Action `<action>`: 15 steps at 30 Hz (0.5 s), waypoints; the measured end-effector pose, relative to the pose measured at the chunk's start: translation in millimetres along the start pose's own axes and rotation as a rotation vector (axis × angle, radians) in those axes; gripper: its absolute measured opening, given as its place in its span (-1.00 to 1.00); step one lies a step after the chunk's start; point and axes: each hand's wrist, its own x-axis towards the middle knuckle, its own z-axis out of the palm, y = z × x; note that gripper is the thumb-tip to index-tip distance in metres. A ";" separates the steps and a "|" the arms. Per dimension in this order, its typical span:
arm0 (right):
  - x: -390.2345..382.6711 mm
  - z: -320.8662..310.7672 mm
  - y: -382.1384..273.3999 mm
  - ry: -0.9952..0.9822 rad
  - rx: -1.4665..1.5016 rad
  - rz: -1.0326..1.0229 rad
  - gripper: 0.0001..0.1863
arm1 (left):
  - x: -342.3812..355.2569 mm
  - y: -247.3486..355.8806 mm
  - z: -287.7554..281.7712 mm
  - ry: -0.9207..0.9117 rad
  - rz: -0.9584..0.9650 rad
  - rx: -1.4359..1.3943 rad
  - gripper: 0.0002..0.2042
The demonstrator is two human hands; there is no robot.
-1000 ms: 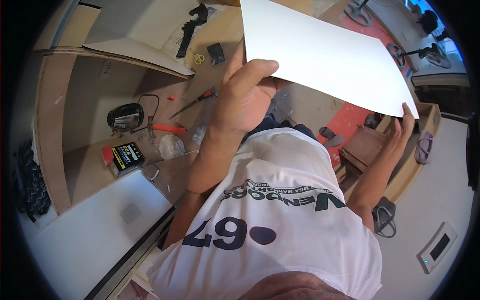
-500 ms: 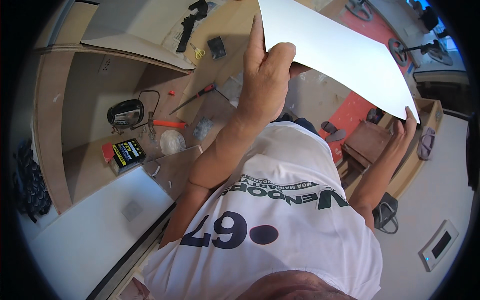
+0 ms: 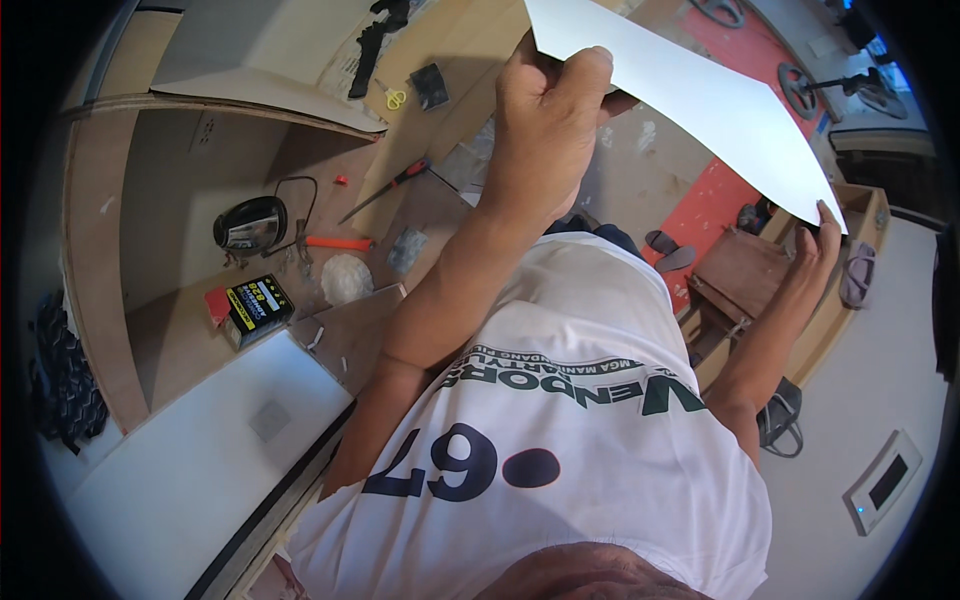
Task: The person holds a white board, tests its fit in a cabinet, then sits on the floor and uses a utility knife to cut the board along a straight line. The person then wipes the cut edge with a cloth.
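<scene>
A glossy white sheet [image 3: 690, 85], bowed along its near edge, is held up at the top of the view. My left hand [image 3: 550, 125] grips its left corner, thumb on the white face and the other fingers mostly hidden behind. At the far right corner, my right hand [image 3: 820, 250] pinches the sheet from below with its fingertips. The sheet's top end runs out of view.
To the left, a wooden cabinet [image 3: 105, 270] holds a hammer [image 3: 340, 243], a black-and-yellow box [image 3: 258, 312] and a black round device [image 3: 252, 226]. Nearby lie a red-handled file [image 3: 385, 192] and yellow scissors [image 3: 394, 98]. A wooden stool [image 3: 740, 268] stands right of my legs.
The sheet has shifted slightly right and its left corner sits higher against my left hand. My left forefinger, stretched up along the edge before, is now bent behind the sheet.
</scene>
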 end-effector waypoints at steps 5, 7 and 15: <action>3.7 -3.0 4.4 0.010 0.050 0.015 -0.71 | 5.3 -3.5 -5.1 -0.046 -0.014 0.032 -0.83; 4.7 -4.1 6.7 0.010 0.068 0.015 -0.72 | 2.3 -0.9 -1.6 0.001 -0.080 0.180 -0.72; -3.3 -1.0 14.4 0.007 0.070 0.030 -0.73 | 5.9 -4.9 2.0 0.044 -0.069 0.127 -0.77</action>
